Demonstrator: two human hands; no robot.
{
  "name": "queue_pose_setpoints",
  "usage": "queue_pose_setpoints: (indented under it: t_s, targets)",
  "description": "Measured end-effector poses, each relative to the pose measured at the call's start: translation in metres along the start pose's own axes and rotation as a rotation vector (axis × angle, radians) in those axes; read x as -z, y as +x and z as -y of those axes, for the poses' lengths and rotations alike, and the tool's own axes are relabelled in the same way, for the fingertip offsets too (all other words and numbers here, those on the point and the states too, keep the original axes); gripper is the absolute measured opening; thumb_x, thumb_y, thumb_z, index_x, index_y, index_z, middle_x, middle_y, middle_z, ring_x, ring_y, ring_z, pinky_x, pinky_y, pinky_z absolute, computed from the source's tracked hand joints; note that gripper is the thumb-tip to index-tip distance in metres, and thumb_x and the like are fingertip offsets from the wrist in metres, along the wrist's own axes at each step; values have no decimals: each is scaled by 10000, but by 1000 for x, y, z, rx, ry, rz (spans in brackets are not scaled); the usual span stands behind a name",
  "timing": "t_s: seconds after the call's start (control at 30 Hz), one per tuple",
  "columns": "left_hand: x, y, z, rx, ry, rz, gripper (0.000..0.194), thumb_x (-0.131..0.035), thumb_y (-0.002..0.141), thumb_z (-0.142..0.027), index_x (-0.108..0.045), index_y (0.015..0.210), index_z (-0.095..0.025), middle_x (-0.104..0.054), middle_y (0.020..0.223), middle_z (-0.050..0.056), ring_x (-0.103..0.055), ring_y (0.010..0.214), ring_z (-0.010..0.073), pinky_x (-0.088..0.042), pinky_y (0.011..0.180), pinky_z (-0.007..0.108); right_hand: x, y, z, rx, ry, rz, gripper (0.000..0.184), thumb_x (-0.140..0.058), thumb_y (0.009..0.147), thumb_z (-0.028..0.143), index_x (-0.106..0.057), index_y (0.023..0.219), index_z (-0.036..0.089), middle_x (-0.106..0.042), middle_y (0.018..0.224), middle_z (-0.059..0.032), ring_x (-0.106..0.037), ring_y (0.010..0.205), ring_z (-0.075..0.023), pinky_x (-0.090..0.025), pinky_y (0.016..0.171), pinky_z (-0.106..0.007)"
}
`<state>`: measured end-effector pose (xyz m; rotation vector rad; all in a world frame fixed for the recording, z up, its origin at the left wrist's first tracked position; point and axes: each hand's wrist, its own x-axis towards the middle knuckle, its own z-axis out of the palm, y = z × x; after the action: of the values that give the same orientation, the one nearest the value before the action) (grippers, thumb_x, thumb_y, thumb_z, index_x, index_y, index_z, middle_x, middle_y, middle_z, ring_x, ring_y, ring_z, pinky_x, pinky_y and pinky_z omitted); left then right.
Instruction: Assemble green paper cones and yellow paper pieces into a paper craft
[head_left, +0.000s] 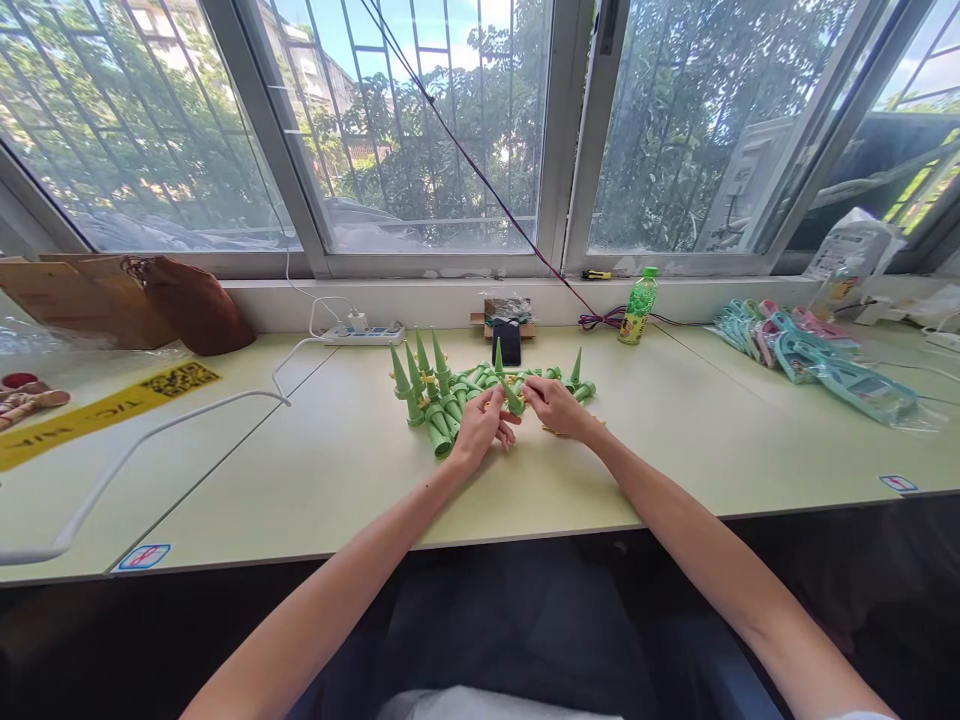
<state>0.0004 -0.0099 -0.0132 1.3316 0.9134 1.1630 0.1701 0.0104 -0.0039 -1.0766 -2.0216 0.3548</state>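
Over the middle of the table, my left hand [484, 428] pinches a green plastic spike [513, 402] between thumb and forefinger, its other fingers loosely bent. Close by on the right, my right hand [556, 405] has its fingertips pressed together at the spike's side; what they grip is too small to make out. Several more green spikes [442, 446] lie in a heap beyond and left of my hands, like hollow cones with a collar. Some stand point up, such as the upright spike [402, 372] at the left. Small yellow pieces [559, 433] lie among them and under my right wrist.
A phone [507, 343] leans on a small box behind the heap. A green-capped bottle [638, 308] and a power strip [363, 335] stand along the window wall. Bagged pastel items [806, 345] lie at right; a white cable [187, 408] and yellow strip [112, 412] at left.
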Motion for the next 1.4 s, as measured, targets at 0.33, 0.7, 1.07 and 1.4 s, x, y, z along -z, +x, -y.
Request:
queue_pose_setpoints:
  t_s: [0.33, 0.7, 1.07, 1.4]
  targets:
    - [-1, 0, -1, 18, -9, -7, 533, -620, 844, -684, -525, 945, -169, -675, 689, 28, -603, 395, 127, -465, 345, 222, -2, 0, -2, 11, 24, -52, 300, -382, 975, 338, -335, 699, 230, -458, 632, 9, -380, 605, -149, -301, 620, -297]
    - [-4, -2, -6, 68, -47, 3, 451, -593, 905, -613, -481, 936, -177, -642, 720, 8, -604, 426, 100, -464, 377, 202, -5, 0, -1, 7, 95, -130, 365, -401, 985, 427, -337, 685, 228, -397, 587, 31, -336, 581, -137, -271, 582, -290]
    - [-5, -3, -7, 113, -43, 97, 441, -602, 905, -597, -503, 915, -167, -662, 729, 25, -596, 424, 95, -463, 389, 197, -3, -1, 0, -7, 72, -130, 356, -419, 967, 413, -347, 672, 227, -411, 586, 27, -350, 582, -138, -288, 580, -287]
    - [-4, -3, -7, 114, -50, 72, 474, -635, 869, -625, -512, 914, -169, -649, 711, 15, -580, 411, 88, -436, 363, 185, -2, 0, -1, -25, 78, -94, 315, -434, 956, 375, -401, 684, 219, -437, 599, 22, -382, 588, -139, -308, 589, -286]
